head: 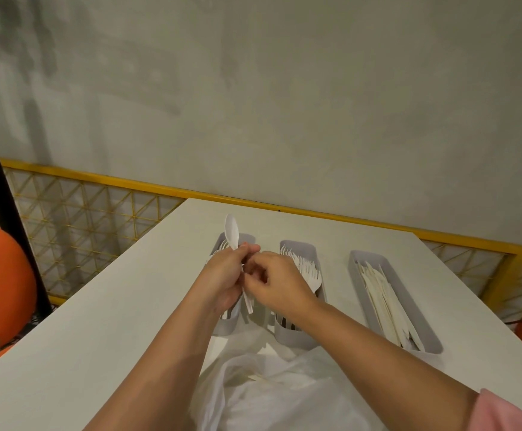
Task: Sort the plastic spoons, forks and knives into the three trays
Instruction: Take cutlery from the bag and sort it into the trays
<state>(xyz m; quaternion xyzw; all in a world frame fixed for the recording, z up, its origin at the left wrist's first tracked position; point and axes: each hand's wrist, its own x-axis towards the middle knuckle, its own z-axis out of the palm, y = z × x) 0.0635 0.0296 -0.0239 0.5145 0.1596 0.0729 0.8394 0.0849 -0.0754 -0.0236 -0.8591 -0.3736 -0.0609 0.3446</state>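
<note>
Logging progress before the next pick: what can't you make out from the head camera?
All head view.
Contents of the left tray: mostly behind the left hand holding the spoon.
Whether the right hand pinches the spoon handle: its own back hides the fingertips.
Cutlery left in the plastic bag: veiled by cloudy film, cut by the bottom edge.
Mid-length of the middle tray: behind the right hand.

Three trays stand side by side on the counter. The left hand and right hand meet above the left tray, both pinching a spoon (bowl upward). The middle tray holds forks, and the right tray holds knives. A bag lies before the trays. Behind the counter runs a railing.
</note>
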